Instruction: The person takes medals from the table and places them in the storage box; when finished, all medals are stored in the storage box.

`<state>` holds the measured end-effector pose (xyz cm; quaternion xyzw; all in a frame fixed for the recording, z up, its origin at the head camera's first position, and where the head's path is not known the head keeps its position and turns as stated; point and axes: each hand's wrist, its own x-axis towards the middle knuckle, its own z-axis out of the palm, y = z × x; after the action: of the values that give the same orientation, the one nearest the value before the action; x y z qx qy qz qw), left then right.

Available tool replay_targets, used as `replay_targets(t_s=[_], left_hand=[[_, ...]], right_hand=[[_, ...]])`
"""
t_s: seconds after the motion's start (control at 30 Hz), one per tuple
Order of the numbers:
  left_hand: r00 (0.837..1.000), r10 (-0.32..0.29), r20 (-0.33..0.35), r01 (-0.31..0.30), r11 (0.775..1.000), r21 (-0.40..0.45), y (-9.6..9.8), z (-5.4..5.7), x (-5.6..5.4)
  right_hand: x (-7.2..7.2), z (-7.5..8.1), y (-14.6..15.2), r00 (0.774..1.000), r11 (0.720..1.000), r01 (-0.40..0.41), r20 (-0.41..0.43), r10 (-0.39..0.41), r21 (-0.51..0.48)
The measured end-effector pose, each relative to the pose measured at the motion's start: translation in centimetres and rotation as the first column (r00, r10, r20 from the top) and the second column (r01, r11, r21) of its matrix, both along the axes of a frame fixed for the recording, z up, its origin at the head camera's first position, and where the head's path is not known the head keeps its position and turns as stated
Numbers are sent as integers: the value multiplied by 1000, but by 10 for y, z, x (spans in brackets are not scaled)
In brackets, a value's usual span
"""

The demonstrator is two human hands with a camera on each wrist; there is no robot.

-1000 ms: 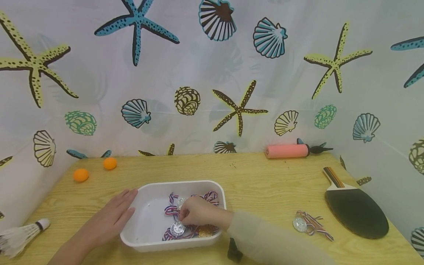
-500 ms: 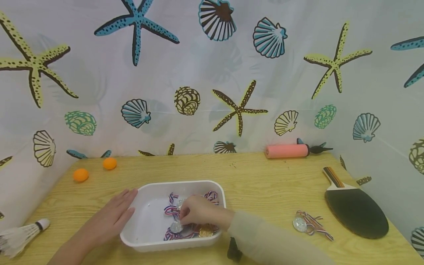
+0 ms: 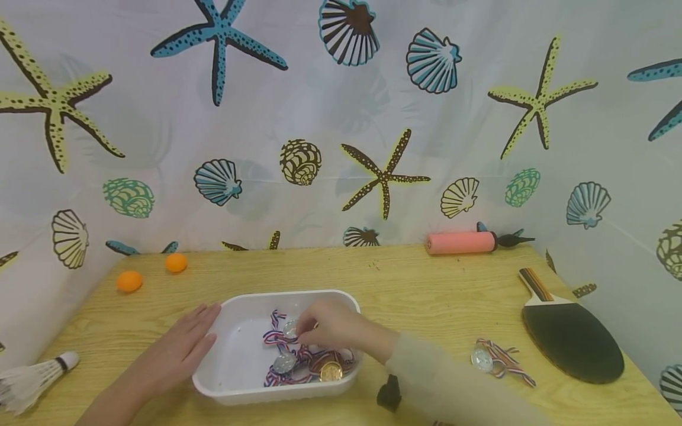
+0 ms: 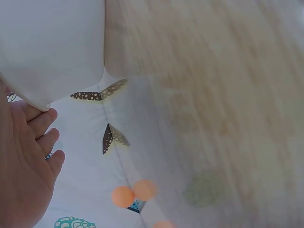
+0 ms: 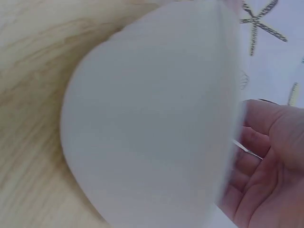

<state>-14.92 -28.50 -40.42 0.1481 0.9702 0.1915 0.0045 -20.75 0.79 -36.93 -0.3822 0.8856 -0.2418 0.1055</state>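
A white plastic tub (image 3: pixel 229 355) stands on the table, with several medals on striped red, white and blue ribbons in its right part. My left hand (image 3: pixel 178 349) rests with fairly straight fingers against the tub's left rim; the left wrist view also shows the fingertips by the rim. Over the tub's right half is my right hand (image 3: pixel 333 324), its fingers loosely bent, with nothing visible in them. By its fingertips lies one silver medal (image 3: pixel 290 329). Another silver medal (image 3: pixel 285 362) and a gold medal (image 3: pixel 331 371) lie nearer the front. The right wrist view's tub wall hides the fingertips.
On the right lie a silver medal with ribbon (image 3: pixel 482 360) and a black table tennis bat (image 3: pixel 572 340). A pink hand pump (image 3: pixel 461 242) is at the back. Two orange balls (image 3: pixel 129 281) and a shuttlecock (image 3: pixel 37 378) are on the left. A small black object (image 3: pixel 389 393) lies by my right sleeve.
My right hand has let go of the front silver medal, which now lies in the tub, and has moved slightly right and back. My left hand has stayed still.
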Motion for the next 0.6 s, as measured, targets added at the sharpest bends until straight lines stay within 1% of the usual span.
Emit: replay_targets(t_s=[0.1,0.23,0.33,0.47,0.53,0.6], left_hand=[[1000,-1,-6,1,1000,4,0,0,0],[1000,-1,-8,2,1000,5,0,0,1],[1000,1,-5,-1,1000,1,1,1,0],[1000,2,-1,-2,1000,0,1,1,0],[1000,2,3,-2,1000,0,1,1,0],[1000,4,6,-4,1000,2,1,1,0]], right_hand=[[1,13,15,999,998,12,30,-10,-54],[6,30,44,992,986,69,119,-51,-154],[12,40,70,989,972,100,128,-74,-211],[19,43,108,992,962,105,94,-84,-252],[21,41,127,993,961,105,81,-87,-256],[23,37,147,991,958,122,83,-104,-259]])
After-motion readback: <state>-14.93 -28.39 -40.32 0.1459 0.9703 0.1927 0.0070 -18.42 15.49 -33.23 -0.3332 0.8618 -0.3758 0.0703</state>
